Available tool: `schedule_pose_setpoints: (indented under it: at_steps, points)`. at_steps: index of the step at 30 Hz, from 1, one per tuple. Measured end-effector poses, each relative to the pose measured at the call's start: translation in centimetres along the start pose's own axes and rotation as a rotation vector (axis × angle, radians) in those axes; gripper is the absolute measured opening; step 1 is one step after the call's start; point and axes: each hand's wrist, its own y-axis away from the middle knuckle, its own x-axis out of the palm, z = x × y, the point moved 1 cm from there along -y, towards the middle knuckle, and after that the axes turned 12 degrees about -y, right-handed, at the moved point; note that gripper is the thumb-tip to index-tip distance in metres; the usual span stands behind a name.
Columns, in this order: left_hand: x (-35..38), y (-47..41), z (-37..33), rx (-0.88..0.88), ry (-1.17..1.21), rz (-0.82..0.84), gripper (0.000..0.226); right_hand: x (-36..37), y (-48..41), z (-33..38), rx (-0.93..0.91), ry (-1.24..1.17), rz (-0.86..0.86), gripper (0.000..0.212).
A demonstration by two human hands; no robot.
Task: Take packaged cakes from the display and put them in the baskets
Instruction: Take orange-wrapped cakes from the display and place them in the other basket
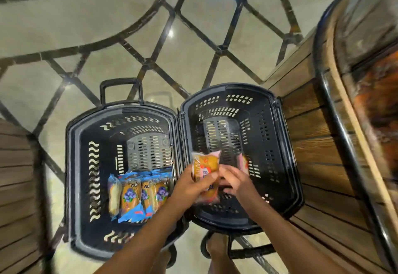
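Observation:
Two black plastic baskets stand side by side on the floor. The left basket (84,135) holds several blue-wrapped cakes (137,196) in a row at its near end. Over the right basket (277,135), my left hand (193,185) grips a pink-wrapped cake (206,163). My right hand (234,181) touches the same packet from the right, its fingers curled at the wrapper's edge. Another pink packet (243,161) shows just behind my right hand, and one more lies under my hands (206,198).
A wooden display stand (323,122) with a black metal rail (336,110) rises on the right, close against the right basket. Wooden slats (15,176) edge the left. The tiled floor (107,25) stretches beyond the baskets. My feet show below the baskets.

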Motion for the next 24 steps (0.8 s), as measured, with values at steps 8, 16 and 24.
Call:
schedule_pose_setpoints:
  at_steps: [8, 16, 24]
  points:
    - [-4.1, -1.7, 5.6, -0.165, 0.048, -0.129, 0.037, -2.6, -10.2, -6.9, 0.170, 0.027, -0.162, 0.023]
    - [-6.1, -3.8, 9.1, -0.087, 0.087, -0.149, 0.056, -8.4, -26.0, -19.8, 0.193, 0.594, -0.226, 0.025]
    - [-6.7, -3.8, 9.7, -0.070, 0.149, -0.108, 0.047, -8.1, -31.7, -23.8, 0.200, 0.615, -0.239, 0.063]
